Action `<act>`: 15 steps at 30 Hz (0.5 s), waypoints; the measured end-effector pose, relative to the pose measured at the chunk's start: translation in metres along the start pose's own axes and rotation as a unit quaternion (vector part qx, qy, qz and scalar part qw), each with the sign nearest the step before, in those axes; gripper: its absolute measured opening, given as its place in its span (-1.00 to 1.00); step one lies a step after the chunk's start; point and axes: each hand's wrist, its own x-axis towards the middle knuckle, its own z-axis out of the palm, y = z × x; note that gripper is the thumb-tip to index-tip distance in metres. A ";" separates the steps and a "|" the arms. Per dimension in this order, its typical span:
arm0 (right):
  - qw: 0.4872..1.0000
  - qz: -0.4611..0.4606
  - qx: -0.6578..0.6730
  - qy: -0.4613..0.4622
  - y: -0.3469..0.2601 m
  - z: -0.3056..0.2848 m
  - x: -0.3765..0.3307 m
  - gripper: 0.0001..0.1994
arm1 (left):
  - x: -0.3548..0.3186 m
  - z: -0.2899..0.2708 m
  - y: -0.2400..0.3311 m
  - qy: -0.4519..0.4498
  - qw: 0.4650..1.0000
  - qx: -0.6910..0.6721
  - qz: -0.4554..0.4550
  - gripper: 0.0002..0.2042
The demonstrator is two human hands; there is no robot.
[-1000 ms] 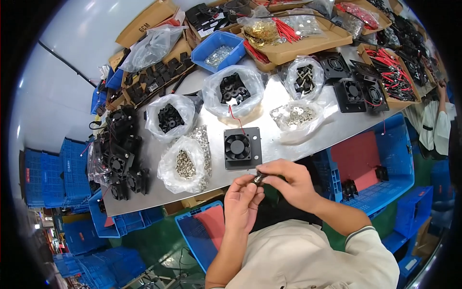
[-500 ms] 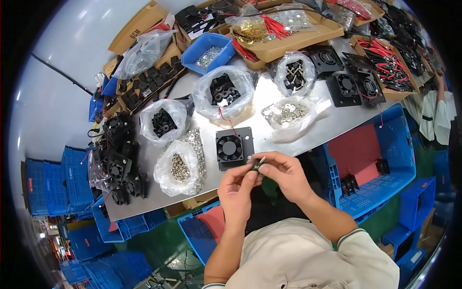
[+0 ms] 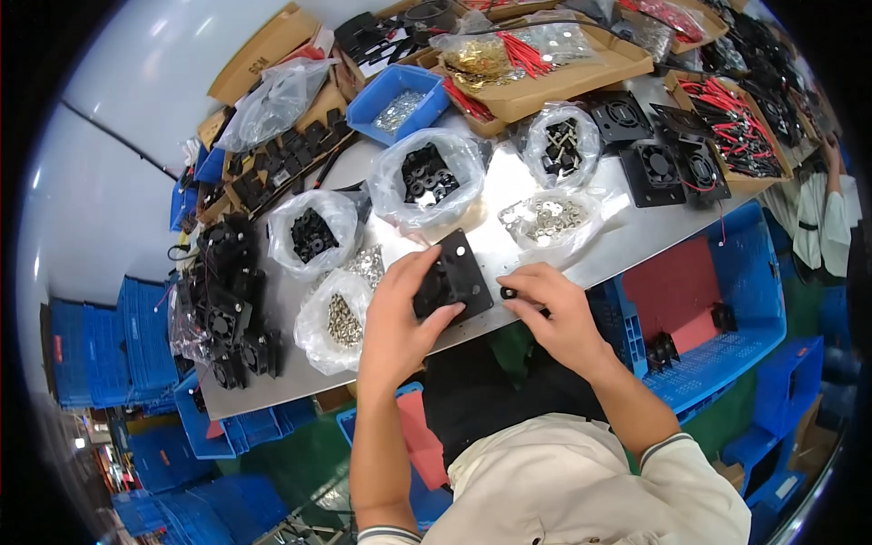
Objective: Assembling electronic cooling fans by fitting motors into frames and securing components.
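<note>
My left hand (image 3: 398, 311) is closed around the left side of a black fan on a square mounting plate (image 3: 469, 272). The plate is tilted at the table's near edge, and my fingers cover most of the fan. To its right, my right hand (image 3: 561, 316) pinches a small black round part (image 3: 508, 292) between thumb and fingertips, apart from the plate. Beyond the hands stand open plastic bags: one of black rubber washers (image 3: 427, 177), one of long bolts (image 3: 561, 150), one of flat metal washers (image 3: 554, 218). Small metal nuts (image 3: 342, 320) fill a bag left of my left hand.
More fans on plates (image 3: 652, 173) lie at the table's right, with a carton of red and black wires (image 3: 732, 127) behind. Black fans (image 3: 225, 313) are heaped at the left edge. A blue bin (image 3: 397, 104) stands farther back; a blue crate (image 3: 699, 350) sits below right.
My left hand has moved left and taken hold of the fan plate, tilting it up off the table. My right hand has drawn apart to the right, keeping the small black part.
</note>
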 end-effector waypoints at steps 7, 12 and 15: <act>0.977 0.078 0.197 0.004 -0.004 0.026 -0.011 -0.71 | -0.024 0.011 0.002 0.035 0.949 -0.307 -0.068 -0.28; 0.920 0.108 0.376 -0.037 -0.005 0.040 -0.009 -0.69 | -0.034 0.032 -0.017 0.076 0.784 -0.610 -0.082 -0.12; 0.909 0.070 0.409 -0.035 -0.004 0.036 -0.004 -0.70 | -0.035 0.033 -0.021 0.075 0.728 -0.675 -0.089 -0.12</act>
